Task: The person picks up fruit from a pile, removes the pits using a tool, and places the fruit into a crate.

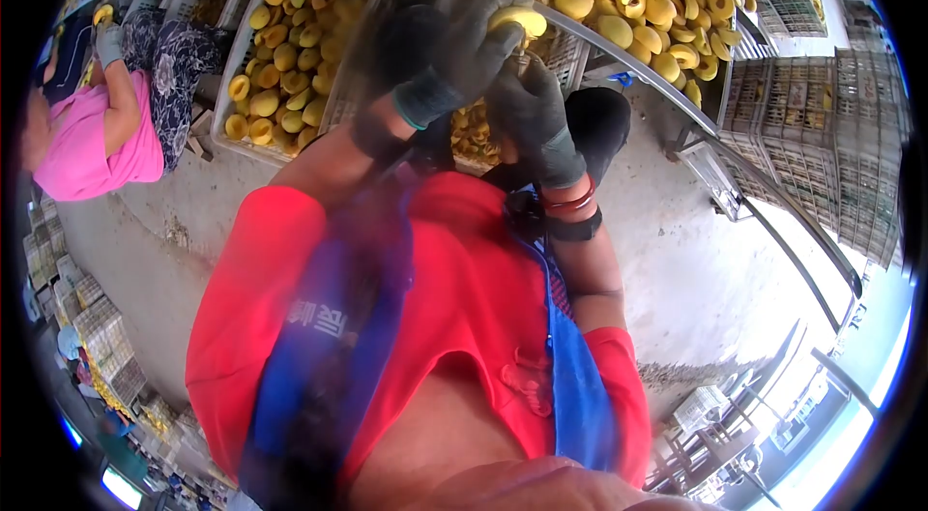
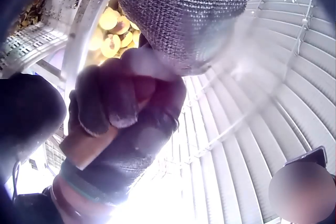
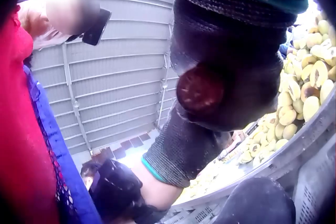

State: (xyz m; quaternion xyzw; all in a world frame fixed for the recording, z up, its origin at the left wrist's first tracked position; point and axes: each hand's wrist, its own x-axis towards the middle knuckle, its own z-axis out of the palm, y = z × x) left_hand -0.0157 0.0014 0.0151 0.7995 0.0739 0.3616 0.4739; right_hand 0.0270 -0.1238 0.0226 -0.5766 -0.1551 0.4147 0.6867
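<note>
My gloved left hand (image 1: 469, 52) grips a yellow peach (image 1: 519, 21) above my lap, close to the edge of the metal table. Right beside it, my gloved right hand (image 1: 536, 115) is curled round a tool with a brown handle (image 2: 89, 150). The handle's blunt end sticks out below the fingers in the left wrist view; its round reddish end (image 3: 199, 90) faces the camera in the right wrist view. The tool's working end is hidden, so I cannot tell its kind. The two hands almost meet at the peach.
Piled peach halves (image 1: 667, 8) cover the metal table ahead. A white crate (image 1: 230, 86) full of halves stands on the left, near a seated person in pink (image 1: 106, 139). Scraps lie in a container (image 1: 474, 139) below my hands. Stacked crates (image 1: 822, 124) stand right.
</note>
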